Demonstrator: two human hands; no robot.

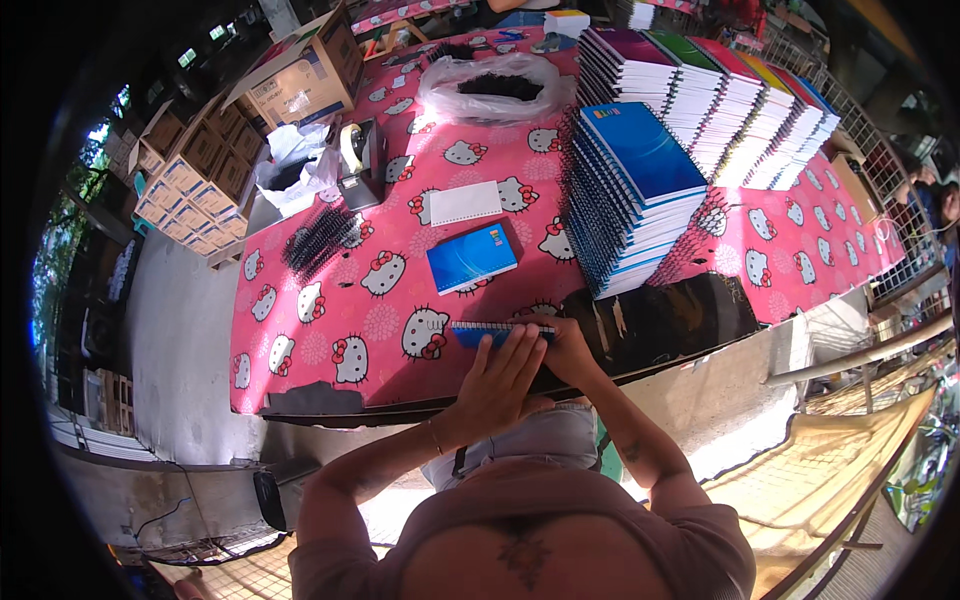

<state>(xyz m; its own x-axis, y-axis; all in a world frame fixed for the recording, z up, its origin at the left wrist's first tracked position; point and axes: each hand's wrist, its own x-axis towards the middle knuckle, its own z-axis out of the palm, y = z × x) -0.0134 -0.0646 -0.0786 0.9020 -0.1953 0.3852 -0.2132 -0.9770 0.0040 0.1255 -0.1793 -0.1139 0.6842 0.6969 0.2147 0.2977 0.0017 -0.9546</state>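
Note:
A blue-covered notebook is in front of me at the table's near edge, its row of binding holes on the far side. A wire spiral passes through this edge and sticks out past its left end. My left hand lies flat on the cover, fingers stretched out. Around the right end of the notebook, my right hand is closed, its fingertips partly hidden behind the left hand. Just beyond lies another blue notebook, flat on the table, with a white punched sheet behind it.
To the right rises a tall stack of blue spiral notebooks, with multicoloured stacks behind. Black spirals lie on the pink patterned tablecloth. A tape dispenser, a plastic bag of black spirals and cardboard boxes stand farther off.

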